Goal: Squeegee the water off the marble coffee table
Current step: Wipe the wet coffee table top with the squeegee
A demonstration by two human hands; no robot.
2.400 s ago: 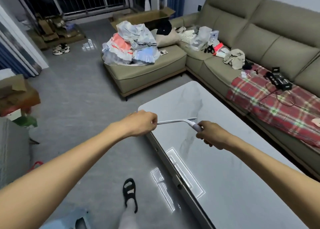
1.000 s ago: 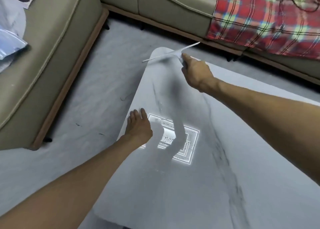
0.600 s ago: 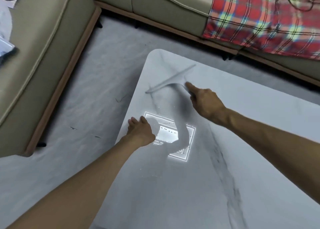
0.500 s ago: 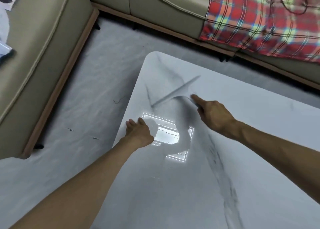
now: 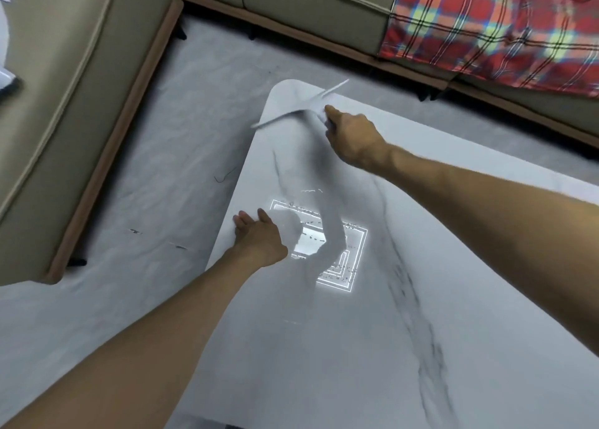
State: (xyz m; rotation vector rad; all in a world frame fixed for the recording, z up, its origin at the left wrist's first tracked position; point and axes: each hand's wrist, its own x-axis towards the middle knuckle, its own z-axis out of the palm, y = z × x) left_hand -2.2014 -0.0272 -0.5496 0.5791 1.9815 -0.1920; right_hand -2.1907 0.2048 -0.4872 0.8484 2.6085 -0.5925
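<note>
Squeegee (image 5: 291, 112) held at the 12 o'clock corner of the surface (image 5: 324, 347) by the right hand (image 5: 353, 137), fingers curled round its handle, left hand (image 5: 259, 237) pressing flat with fingers together at 9 o'clock; droplets (image 5: 337, 275) glinting mid-surface suggest most wiping remains.

No text, label, brand, number or sign can be read. Just to the right of the left hand (image 5: 259, 237), nested bright rectangles (image 5: 345, 268) speckled with dark dots are seen on the table (image 5: 324, 364), but no letters can be made out in them. The squeegee (image 5: 291, 114) gripped in the right hand (image 5: 353, 137) is blurred, and no marking can be told on it.
</note>
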